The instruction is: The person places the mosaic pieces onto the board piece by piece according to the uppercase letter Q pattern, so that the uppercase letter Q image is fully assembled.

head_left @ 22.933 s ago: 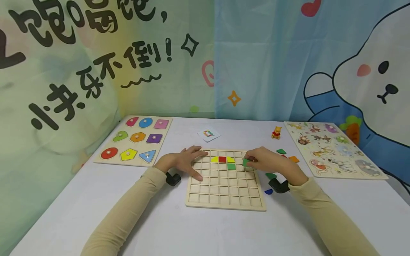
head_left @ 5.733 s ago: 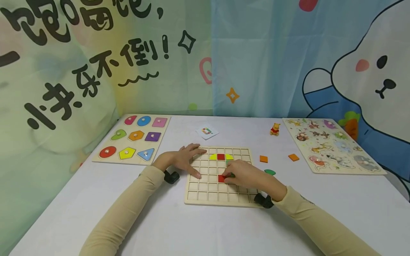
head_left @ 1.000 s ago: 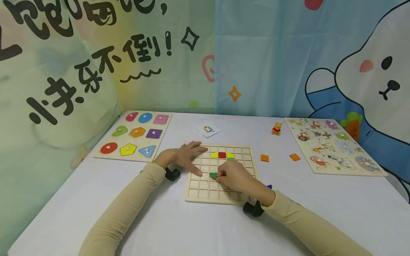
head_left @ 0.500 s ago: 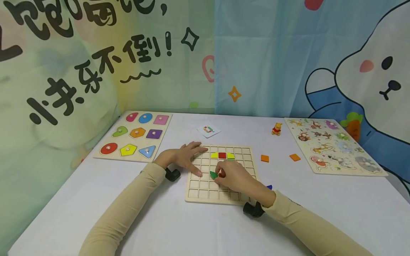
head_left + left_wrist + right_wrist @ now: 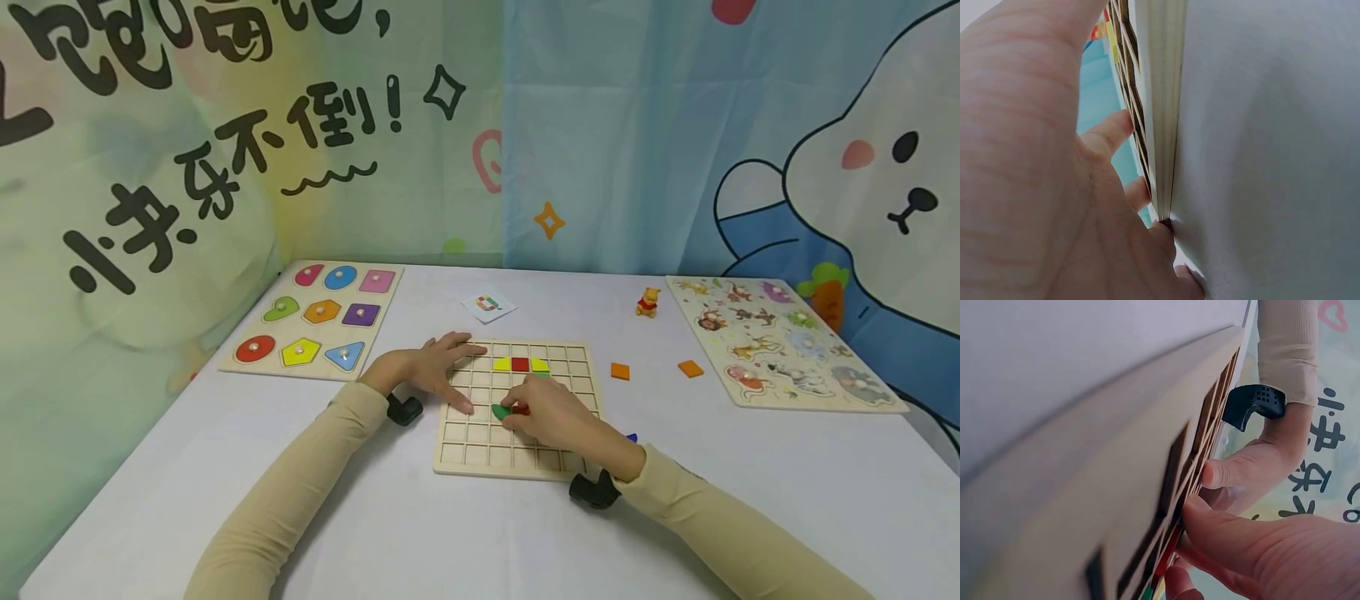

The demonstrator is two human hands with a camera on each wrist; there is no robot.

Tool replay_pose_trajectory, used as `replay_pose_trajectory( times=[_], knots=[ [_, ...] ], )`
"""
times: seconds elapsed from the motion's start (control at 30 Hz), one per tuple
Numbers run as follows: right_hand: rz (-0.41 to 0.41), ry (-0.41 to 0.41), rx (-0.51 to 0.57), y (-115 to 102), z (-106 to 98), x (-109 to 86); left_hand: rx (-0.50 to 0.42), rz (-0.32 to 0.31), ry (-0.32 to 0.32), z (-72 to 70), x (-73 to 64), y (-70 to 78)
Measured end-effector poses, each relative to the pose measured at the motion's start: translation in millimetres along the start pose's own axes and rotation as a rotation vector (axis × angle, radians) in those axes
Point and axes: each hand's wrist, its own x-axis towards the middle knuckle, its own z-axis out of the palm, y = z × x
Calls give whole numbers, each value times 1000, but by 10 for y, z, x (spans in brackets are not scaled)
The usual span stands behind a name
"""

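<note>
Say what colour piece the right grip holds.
The piece is green, clearest in the head view.

To my left I see the shape board (image 5: 331, 332), to my right the animal board (image 5: 780, 347). Near this one stands a small bear (image 5: 647, 303). Behind the white tabletop (image 5: 450, 537) hangs a printed curtain (image 5: 600, 142).

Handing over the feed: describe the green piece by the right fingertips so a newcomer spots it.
Find the wooden grid board, then the right hand over its middle. The green piece pokes out on that hand's left. Unlike the green sliver bordering a yellow tile, it is nearer the left hand.
</note>
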Motion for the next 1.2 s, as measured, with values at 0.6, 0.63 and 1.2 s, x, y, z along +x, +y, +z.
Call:
replay_pose_trajectory(
  times=[0.6, 0.63, 1.2],
  knots=[
    [-81, -34, -57, 42, -44, -27, 21, -5, -1, 8, 28, 8],
    [-86, -31, -62, 45, -41, -27, 18, -5, -2, 8, 30, 6],
    [-73, 46, -126, 10, -35, -46, 9, -22, -6, 5, 0, 12]
  ],
)
